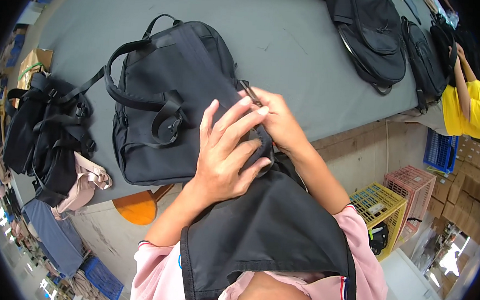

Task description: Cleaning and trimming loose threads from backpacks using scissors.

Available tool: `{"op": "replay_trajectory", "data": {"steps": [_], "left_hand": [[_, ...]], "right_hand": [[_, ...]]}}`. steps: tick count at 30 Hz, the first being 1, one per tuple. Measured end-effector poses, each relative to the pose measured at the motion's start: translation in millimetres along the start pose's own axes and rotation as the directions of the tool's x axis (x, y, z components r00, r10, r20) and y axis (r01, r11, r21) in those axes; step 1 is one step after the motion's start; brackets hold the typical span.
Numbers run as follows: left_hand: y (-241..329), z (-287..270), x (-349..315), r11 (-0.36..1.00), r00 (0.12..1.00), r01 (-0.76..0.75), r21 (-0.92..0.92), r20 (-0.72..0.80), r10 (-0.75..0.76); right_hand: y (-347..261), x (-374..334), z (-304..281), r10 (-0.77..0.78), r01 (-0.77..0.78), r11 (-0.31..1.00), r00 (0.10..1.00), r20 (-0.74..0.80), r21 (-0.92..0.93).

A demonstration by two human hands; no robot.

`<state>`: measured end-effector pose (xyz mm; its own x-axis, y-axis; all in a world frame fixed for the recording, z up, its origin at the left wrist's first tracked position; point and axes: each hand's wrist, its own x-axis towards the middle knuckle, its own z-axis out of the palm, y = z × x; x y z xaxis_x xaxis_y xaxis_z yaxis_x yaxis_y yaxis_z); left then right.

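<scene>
A black backpack (141,155) lies on the grey table in front of me, its straps and buckles loose on top. At its right side, my left hand (223,160) bends its thumb and index finger around a padded shoulder strap (263,143), the other fingers stretched out. Just beyond it, my right hand (275,116) is closed around small dark metal thread snips (250,92). The snips' tips point up and left over the backpack's edge. My left fingers partly cover the right fingers and the strap.
More black backpacks (373,42) lie at the far right, where a person in a yellow shirt (473,109) works. Black bags (49,127) and a pink bag (87,182) are piled at the left. An orange stool (136,207) and yellow crate (370,202) stand below the table.
</scene>
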<state>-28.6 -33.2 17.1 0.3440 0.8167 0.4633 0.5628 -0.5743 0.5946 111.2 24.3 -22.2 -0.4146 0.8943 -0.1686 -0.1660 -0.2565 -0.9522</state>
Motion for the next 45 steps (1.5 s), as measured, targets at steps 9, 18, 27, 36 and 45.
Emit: {"op": "replay_trajectory", "data": {"steps": [9,18,27,36,45], "left_hand": [[-19,17,-13,0.893,0.925,0.353,-0.278,-0.036,-0.377],[-22,12,-6,0.112,0.560,0.517,-0.849,0.236,-0.794],[-19,17,-9,0.194,0.591,0.542,-0.817,0.207,-0.780],[-24,18,-10,0.121,0.562,0.551,-0.826,0.260,-0.786],[-25,20,-11,0.106,0.556,0.548,-0.830,0.267,-0.787]], "right_hand": [[8,-36,-8,-0.177,0.087,0.966,0.908,-0.380,-0.242],[-12,-57,-5,-0.426,0.230,0.662,0.899,-0.105,-0.713],[-13,-47,-9,-0.575,0.391,0.332,0.805,0.145,-0.858],[-7,-55,-11,-0.574,0.345,0.440,0.818,0.036,-0.829],[-9,-53,-12,-0.587,0.371,0.265,0.794,0.156,-0.890]]}}
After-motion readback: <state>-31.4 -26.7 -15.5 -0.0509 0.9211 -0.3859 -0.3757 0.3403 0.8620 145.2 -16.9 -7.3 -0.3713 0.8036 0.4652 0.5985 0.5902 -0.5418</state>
